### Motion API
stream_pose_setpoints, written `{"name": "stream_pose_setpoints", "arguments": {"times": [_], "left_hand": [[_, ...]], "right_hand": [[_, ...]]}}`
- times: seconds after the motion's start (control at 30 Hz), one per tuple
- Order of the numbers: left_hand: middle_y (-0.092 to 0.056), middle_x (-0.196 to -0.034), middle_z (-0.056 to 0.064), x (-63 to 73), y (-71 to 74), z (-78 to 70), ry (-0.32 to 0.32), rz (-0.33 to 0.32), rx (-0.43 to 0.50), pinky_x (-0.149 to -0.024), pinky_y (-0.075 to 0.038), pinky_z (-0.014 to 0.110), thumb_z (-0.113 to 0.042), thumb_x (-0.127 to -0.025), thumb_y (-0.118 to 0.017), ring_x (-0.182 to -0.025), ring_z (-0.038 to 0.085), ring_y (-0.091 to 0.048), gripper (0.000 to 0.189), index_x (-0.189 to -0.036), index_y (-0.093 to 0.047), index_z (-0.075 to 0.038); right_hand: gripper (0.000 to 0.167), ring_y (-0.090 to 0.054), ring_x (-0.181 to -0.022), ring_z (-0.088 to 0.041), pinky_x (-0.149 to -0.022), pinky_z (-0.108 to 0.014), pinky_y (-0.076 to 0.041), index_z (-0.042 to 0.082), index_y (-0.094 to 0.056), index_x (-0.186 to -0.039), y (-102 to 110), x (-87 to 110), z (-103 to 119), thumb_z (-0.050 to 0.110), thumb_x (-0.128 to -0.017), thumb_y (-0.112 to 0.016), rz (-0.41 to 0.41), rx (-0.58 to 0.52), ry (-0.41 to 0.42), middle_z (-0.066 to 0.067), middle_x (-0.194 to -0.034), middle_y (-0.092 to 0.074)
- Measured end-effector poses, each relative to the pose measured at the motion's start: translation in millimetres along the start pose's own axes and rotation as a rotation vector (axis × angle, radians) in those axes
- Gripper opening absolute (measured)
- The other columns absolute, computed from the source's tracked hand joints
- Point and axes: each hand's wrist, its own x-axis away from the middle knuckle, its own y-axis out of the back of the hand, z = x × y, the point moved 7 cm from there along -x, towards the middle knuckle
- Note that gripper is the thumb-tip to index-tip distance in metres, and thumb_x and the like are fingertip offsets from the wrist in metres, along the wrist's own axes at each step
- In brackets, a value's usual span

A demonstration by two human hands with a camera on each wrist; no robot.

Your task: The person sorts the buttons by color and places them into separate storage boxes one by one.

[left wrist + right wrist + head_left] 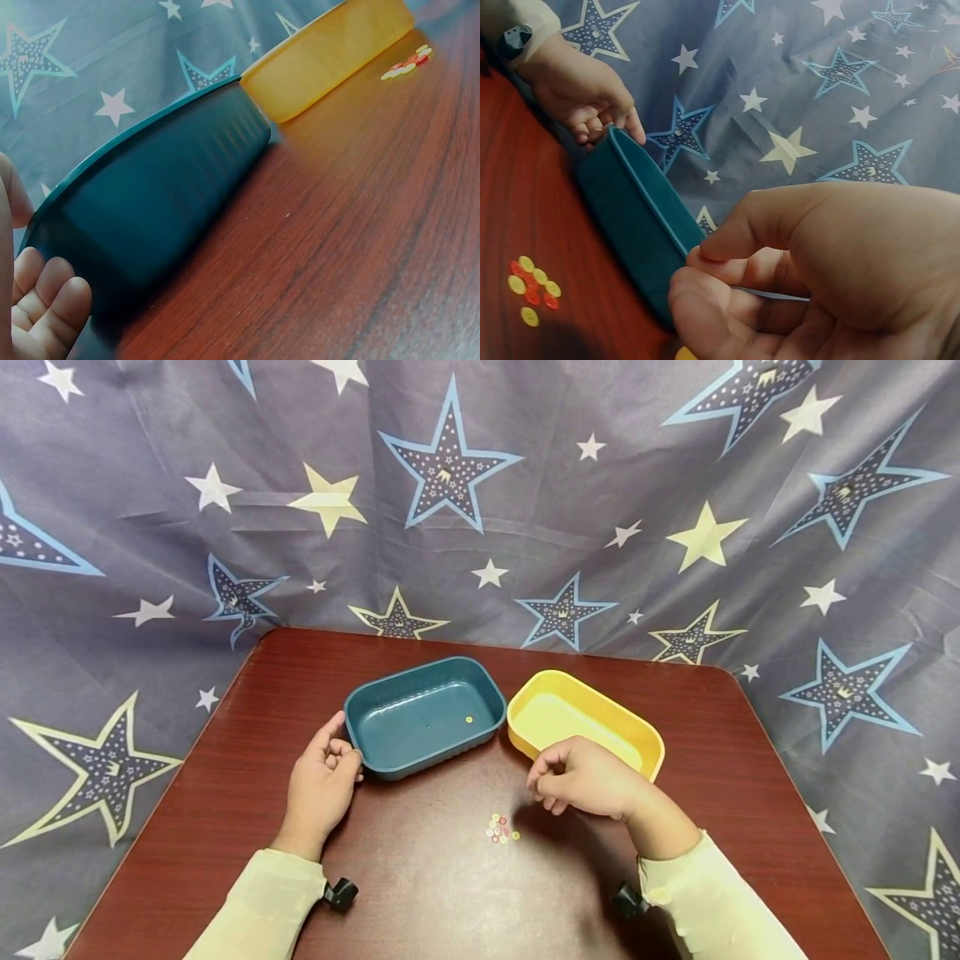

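Observation:
My left hand (321, 781) holds the left end of a teal plastic tray (427, 766), its index finger along the outer wall and its other fingers bent at the corner. A small yellow button (469, 720) lies inside the tray. Over the near side of a yellow tray (651, 732) hovers my right hand (588, 781), fingers curled. In the right wrist view the tips of its thumb (724, 244) and index finger meet, and no object shows between them. A loose cluster of red, yellow and pale buttons (498, 831) lies on the table below this hand.
Both trays stand nearly touching on a reddish-brown wooden table (420, 893). A grey star-patterned cloth (480, 560) hangs along the table's back and sides. On each wrist sits a small black camera, the left one (342, 894) and the right one (628, 900).

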Motion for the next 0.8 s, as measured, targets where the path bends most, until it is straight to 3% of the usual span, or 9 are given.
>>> {"name": "stream_pose_setpoints", "arguments": {"times": [0.23,0.6,0.8], "left_hand": [[-0.061,-0.087,0.005,1.0,-0.4,-0.3,0.001,0.001,-0.001,-0.060,-0.054,0.026,-0.014,-0.093,-0.059,-0.069,0.020,-0.065,0.061,-0.151,-0.046,-0.026],[-0.061,-0.087,0.007,1.2,-0.5,-0.1,-0.006,0.002,0.017,-0.061,-0.054,0.025,-0.014,-0.093,-0.059,-0.069,0.020,-0.065,0.060,-0.150,-0.047,-0.026],[-0.061,-0.086,0.006,0.1,-0.8,1.2,-0.008,0.000,0.016,-0.060,-0.054,0.025,-0.013,-0.093,-0.060,-0.069,0.020,-0.064,0.061,-0.150,-0.047,-0.027]], "right_hand": [[0.017,-0.069,-0.065,-0.027,-0.062,-0.040,-0.060,0.014,-0.074,-0.084,-13.3,-0.8,-5.8,0.005,-0.092,-0.062,0.038,0.018,0.028,-0.016,-0.081,-0.070],[0.011,-0.067,-0.062,-0.026,-0.061,-0.039,-0.060,0.009,-0.073,-0.083,-23.0,-0.2,-13.8,0.006,-0.090,-0.066,0.025,0.023,0.005,-0.010,-0.075,-0.069],[0.007,-0.067,-0.062,-0.027,-0.061,-0.045,-0.060,0.003,-0.073,-0.084,-28.1,-0.4,-21.2,0.003,-0.087,-0.067,0.012,0.029,0.014,-0.010,-0.073,-0.068]]}}
